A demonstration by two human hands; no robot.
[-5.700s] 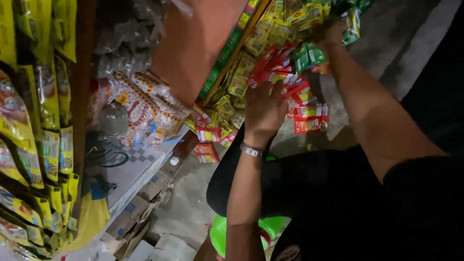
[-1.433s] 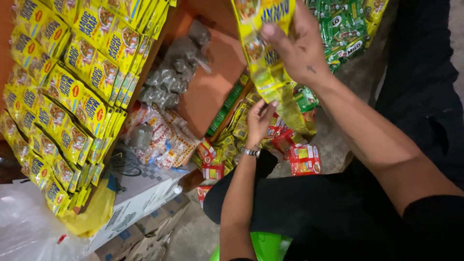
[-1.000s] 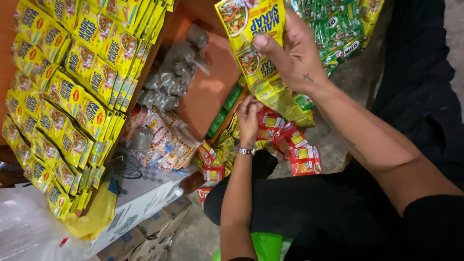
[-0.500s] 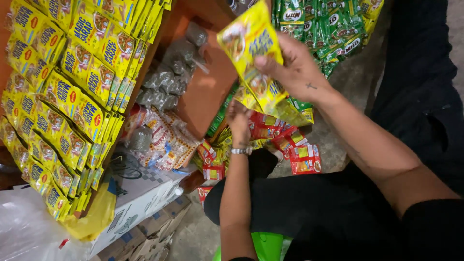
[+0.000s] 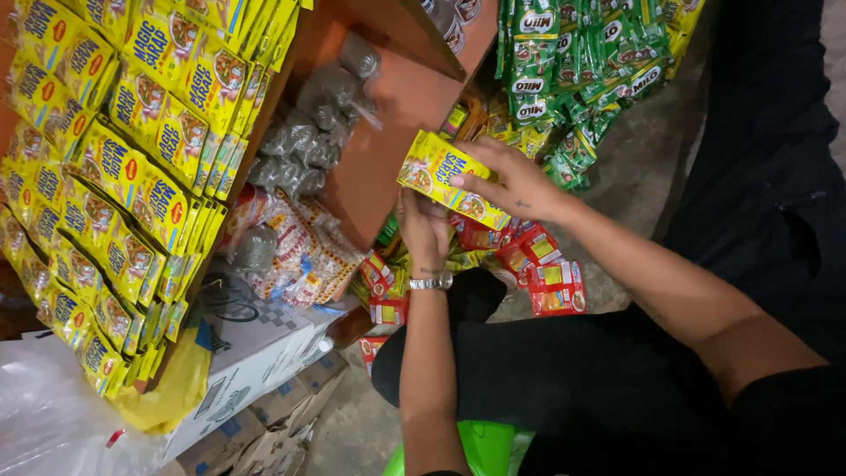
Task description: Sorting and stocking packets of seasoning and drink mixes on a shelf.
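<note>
A strip of yellow seasoning sachets [image 5: 438,174] lies folded between both of my hands in the middle of the view. My right hand [image 5: 515,182] grips it from above with thumb and fingers. My left hand [image 5: 423,231], with a silver wristwatch [image 5: 431,282] on the wrist, holds its lower end from beneath. Below the hands lie red sachet strips [image 5: 545,275] on the floor.
Hanging rows of yellow sachets [image 5: 132,167] fill the left. An orange wooden shelf [image 5: 388,115] holds small clear bags of dark spice [image 5: 304,141]. Green drink sachets [image 5: 573,70] hang at top right. A cardboard box [image 5: 256,353] and a green stool [image 5: 480,445] are below.
The yellow strip hung long from my raised right hand; now it is lowered and gathered shorter between both hands. My left hand has come up to take its lower end.
</note>
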